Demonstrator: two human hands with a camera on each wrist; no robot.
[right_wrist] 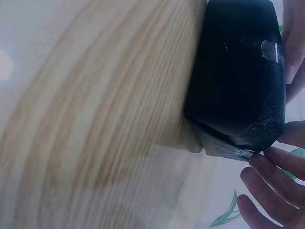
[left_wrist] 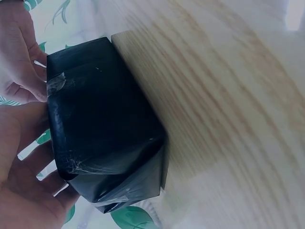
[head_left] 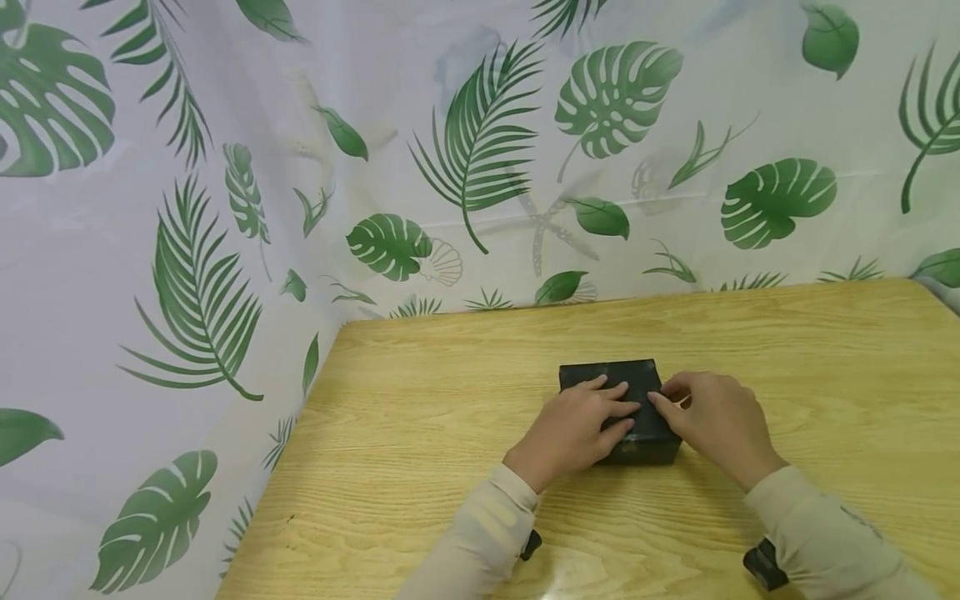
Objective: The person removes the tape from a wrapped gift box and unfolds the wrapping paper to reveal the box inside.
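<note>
Under the spread left hand [head_left: 577, 427], black box [head_left: 651, 428], right hand [head_left: 722, 418] pinching its edge

Leaf-print curtain [head_left: 420, 100], wood-grain table [head_left: 420, 400]

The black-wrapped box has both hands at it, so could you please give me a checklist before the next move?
1. Black-wrapped box resting on the wood-grain table: ok.
2. Left hand on the box's top, fingers spread: ok.
3. Right hand touching the box's right end: ok.
4. Wrapping smooth at the left end: not ok, creased folds show.
5. Right hand pinching the wrapping: cannot tell.
6. Wrapping underneath sealed: cannot tell, hidden.
</note>
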